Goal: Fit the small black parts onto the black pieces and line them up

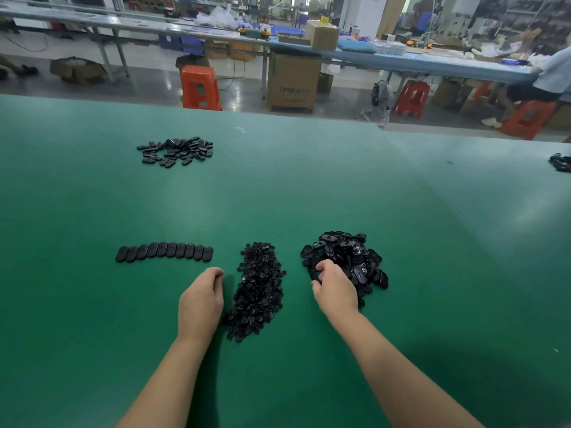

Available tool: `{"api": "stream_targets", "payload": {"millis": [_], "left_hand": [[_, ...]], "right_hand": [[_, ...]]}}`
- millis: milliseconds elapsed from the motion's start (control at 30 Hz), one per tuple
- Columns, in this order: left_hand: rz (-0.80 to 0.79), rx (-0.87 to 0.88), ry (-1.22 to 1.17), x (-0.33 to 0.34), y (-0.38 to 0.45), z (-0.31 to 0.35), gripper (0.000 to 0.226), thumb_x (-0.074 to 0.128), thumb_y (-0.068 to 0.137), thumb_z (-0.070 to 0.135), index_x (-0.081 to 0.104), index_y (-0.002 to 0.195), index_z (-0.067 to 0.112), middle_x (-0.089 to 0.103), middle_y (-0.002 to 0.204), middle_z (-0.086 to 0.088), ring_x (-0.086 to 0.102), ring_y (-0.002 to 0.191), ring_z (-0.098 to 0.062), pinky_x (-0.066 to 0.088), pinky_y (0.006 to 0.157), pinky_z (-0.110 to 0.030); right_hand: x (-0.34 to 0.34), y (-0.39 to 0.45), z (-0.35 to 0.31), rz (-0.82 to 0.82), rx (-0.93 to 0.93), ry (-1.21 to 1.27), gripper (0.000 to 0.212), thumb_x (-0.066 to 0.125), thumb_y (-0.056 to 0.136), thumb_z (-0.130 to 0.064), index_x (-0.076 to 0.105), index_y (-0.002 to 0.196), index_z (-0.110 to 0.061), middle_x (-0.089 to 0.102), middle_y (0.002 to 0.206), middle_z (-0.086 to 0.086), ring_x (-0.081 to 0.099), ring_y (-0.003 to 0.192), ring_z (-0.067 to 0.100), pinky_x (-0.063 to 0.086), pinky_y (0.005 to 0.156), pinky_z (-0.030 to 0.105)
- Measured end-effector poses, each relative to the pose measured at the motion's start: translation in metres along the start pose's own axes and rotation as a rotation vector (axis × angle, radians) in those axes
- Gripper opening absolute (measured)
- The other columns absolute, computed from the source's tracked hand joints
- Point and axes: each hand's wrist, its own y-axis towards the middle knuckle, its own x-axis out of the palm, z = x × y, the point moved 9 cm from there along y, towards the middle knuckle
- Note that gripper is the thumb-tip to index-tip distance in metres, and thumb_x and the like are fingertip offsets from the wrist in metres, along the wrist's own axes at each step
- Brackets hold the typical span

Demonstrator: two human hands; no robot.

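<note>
Two hands at work among heaps of black parts on a green table [92,196].

The right hand [335,288] reaches into the near-left edge of the heap of black pieces [349,257], its fingers curled round one piece at the heap's rim. The left hand [200,299] rests on the table just left of the pile of small black parts [259,288], fingers curled inward; whether it holds anything I cannot tell (the palm faces down and hides the fingertips). Further left and a little beyond that hand, a row of black pieces [165,251] lies side by side, touching, in a slightly bowed line. Well beyond it, toward the far edge, sits a loose scatter of black pieces [176,150]. An orange stool [199,86] and a cardboard box [293,81] stand on the floor past the table.
</note>
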Motion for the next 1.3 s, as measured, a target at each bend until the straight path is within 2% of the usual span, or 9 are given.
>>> {"api": "stream_targets", "payload": {"millis": [133, 267, 400, 600, 733, 900, 1000, 1167, 1300], "left_hand": [[-0.005, -0.004, 0.000, 0.000, 0.000, 0.000, 0.010, 0.062, 0.096, 0.010, 0.069, 0.103, 0.013, 0.069, 0.085, 0.008, 0.061, 0.069, -0.010, 0.048, 0.064, -0.025], [-0.006, -0.057, -0.058, -0.002, 0.005, -0.008, 0.012, 0.065, 0.094, 0.009, 0.070, 0.103, 0.014, 0.067, 0.092, 0.007, 0.061, 0.078, -0.011, 0.048, 0.072, -0.026], [-0.016, -0.063, -0.048, -0.001, 0.007, -0.008, 0.010, 0.065, 0.093, 0.009, 0.070, 0.100, 0.014, 0.064, 0.091, 0.006, 0.057, 0.078, -0.007, 0.043, 0.070, -0.022], [-0.017, -0.089, -0.048, 0.001, 0.006, -0.011, 0.017, 0.064, 0.094, 0.008, 0.071, 0.109, 0.011, 0.070, 0.097, 0.003, 0.062, 0.082, -0.013, 0.051, 0.075, -0.028], [-0.026, -0.099, -0.048, 0.002, 0.007, -0.013, 0.022, 0.063, 0.095, 0.007, 0.073, 0.114, 0.011, 0.073, 0.105, 0.000, 0.064, 0.084, -0.015, 0.054, 0.079, -0.031], [-0.055, -0.222, -0.100, 0.004, 0.010, -0.020, 0.016, 0.064, 0.095, 0.016, 0.075, 0.100, 0.027, 0.072, 0.083, 0.011, 0.049, 0.048, -0.002, 0.036, 0.047, -0.015], [-0.066, -0.273, -0.210, 0.007, 0.012, -0.012, 0.016, 0.066, 0.094, 0.020, 0.073, 0.091, 0.033, 0.071, 0.075, 0.011, 0.049, 0.044, -0.004, 0.038, 0.043, -0.013], [-0.071, -0.368, -0.522, 0.021, 0.005, 0.019, 0.012, 0.072, 0.089, 0.016, 0.076, 0.086, 0.028, 0.075, 0.079, 0.012, 0.068, 0.071, -0.002, 0.052, 0.066, -0.022], [-0.127, -0.506, -0.806, 0.041, -0.002, 0.034, 0.008, 0.073, 0.088, 0.010, 0.076, 0.090, 0.017, 0.077, 0.083, -0.002, 0.043, 0.043, -0.005, 0.037, 0.045, -0.017]], "right_hand": [[0.002, -0.002, 0.001, -0.002, -0.013, 0.180, 0.018, 0.060, 0.099, -0.022, 0.065, 0.117, -0.020, 0.057, 0.108, -0.003, 0.060, 0.085, 0.013, 0.050, 0.077, 0.031], [0.003, -0.009, -0.008, 0.001, -0.037, 0.581, 0.007, 0.064, 0.098, -0.021, 0.065, 0.097, -0.028, 0.057, 0.090, -0.011, 0.055, 0.072, 0.004, 0.043, 0.067, 0.015], [0.029, -0.024, -0.018, -0.153, -0.011, 0.872, 0.015, 0.056, 0.103, -0.014, 0.064, 0.102, -0.026, 0.071, 0.089, -0.002, 0.063, 0.065, 0.007, 0.056, 0.064, 0.024], [0.044, -0.039, -0.010, -0.121, 0.025, 0.861, 0.034, 0.047, 0.103, -0.007, 0.060, 0.125, -0.030, 0.070, 0.097, -0.001, 0.065, 0.069, 0.002, 0.058, 0.070, 0.021], [0.040, -0.036, -0.009, -0.094, 0.026, 0.899, 0.023, 0.051, 0.102, -0.005, 0.055, 0.120, -0.020, 0.071, 0.096, 0.002, 0.069, 0.070, 0.010, 0.061, 0.070, 0.029], [0.037, -0.038, -0.009, -0.092, 0.012, 0.927, 0.020, 0.057, 0.101, -0.006, 0.062, 0.103, -0.025, 0.073, 0.092, 0.001, 0.072, 0.072, 0.013, 0.062, 0.072, 0.028], [0.037, -0.038, -0.009, -0.085, 0.015, 0.932, 0.011, 0.060, 0.099, -0.008, 0.064, 0.099, -0.018, 0.073, 0.087, 0.002, 0.070, 0.069, 0.011, 0.061, 0.070, 0.028], [0.036, -0.039, -0.009, -0.059, 0.018, 0.966, 0.009, 0.064, 0.099, -0.016, 0.055, 0.100, -0.015, 0.076, 0.085, -0.001, 0.073, 0.069, 0.013, 0.060, 0.067, 0.027], [0.036, -0.039, -0.013, -0.065, -0.014, 0.949, 0.016, 0.058, 0.102, -0.016, 0.057, 0.111, -0.029, 0.077, 0.092, -0.010, 0.072, 0.070, 0.012, 0.059, 0.065, 0.024]]}}
